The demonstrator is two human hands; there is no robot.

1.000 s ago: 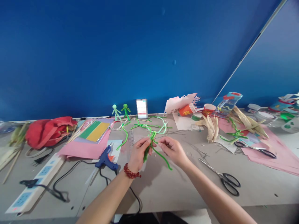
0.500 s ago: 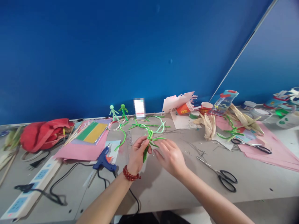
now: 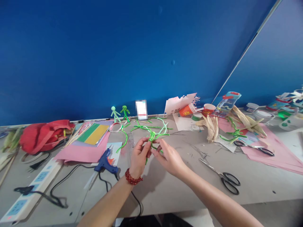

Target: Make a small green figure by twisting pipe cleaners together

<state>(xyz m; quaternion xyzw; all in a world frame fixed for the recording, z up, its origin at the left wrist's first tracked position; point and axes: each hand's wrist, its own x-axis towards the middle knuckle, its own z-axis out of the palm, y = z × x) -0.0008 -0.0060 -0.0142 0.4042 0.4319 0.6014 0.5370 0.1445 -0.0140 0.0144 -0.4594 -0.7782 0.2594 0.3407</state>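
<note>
A bundle of bright green fuzzy stems point(image 3: 152, 136), bent and twisted together, is held above the tabletop point(image 3: 165, 195), its looped top pointing to twelve o'clock, toward the blue wall point(image 3: 151, 63). The left hand point(image 3: 139, 155), at its seven o'clock, grips it between thumb and bent fingers; a dark red beaded bracelet point(image 3: 133, 177) circles that wrist. The right hand point(image 3: 170, 157) comes in from four o'clock, fingers curled in at the strands beside the bundle; whether they pinch one, I cannot tell. A strand sticks out toward three o'clock.

Just beyond, at twelve, lie loose green stems point(image 3: 151, 127). A clear ruler point(image 3: 130, 143) lies near the left hand at nine. At ten stand two small figures: a pale green one point(image 3: 115, 113) and a darker green one point(image 3: 125, 110).

Farther out, a blue glue gun point(image 3: 105, 163) lies at eight, and black-handled scissors point(image 3: 221, 175) at four, blades toward the hands. Red paper cups point(image 3: 187, 109) lie tipped at two, dry husks point(image 3: 211, 129) near three, and a red cloth bag point(image 3: 42, 135) at nine.
</note>
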